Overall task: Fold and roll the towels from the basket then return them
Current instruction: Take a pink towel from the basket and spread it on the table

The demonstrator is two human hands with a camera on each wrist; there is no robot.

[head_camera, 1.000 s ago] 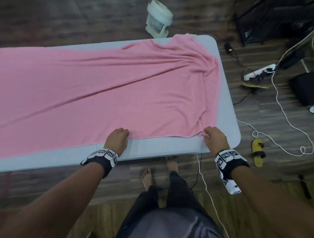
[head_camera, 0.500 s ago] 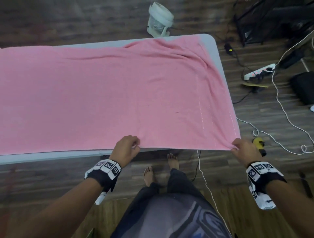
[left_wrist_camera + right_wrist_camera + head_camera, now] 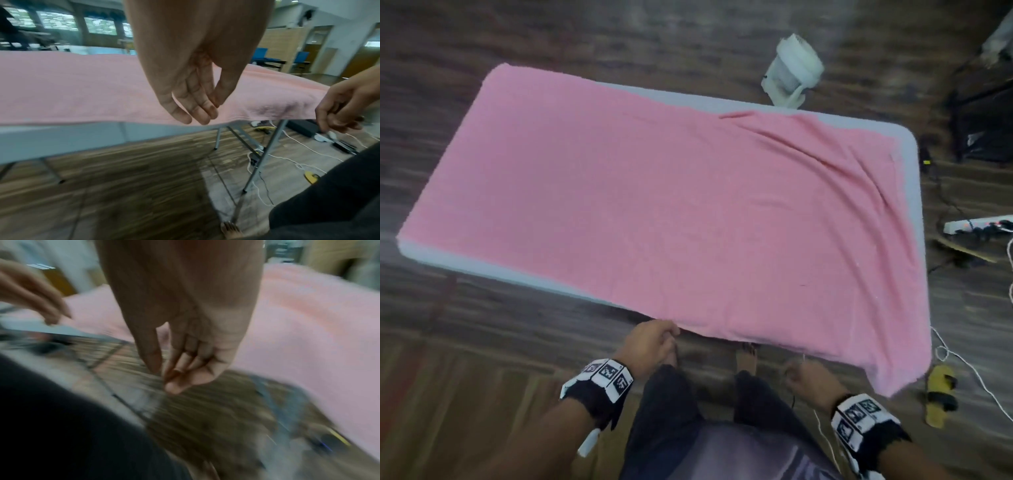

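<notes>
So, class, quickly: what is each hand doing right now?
Left hand: open, fingers relaxed, holding nothing, by the pink towel's near edge.
Right hand: open, fingers loose, empty, off the towel.

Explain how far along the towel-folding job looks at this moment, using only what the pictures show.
Done: the pink towel lies spread over the table, creased near its far right corner. In hand: nothing; the left hand and right hand are off the near edge, fingers loose. Left: all folding, rolling and returning it; no basket is visible.
</notes>
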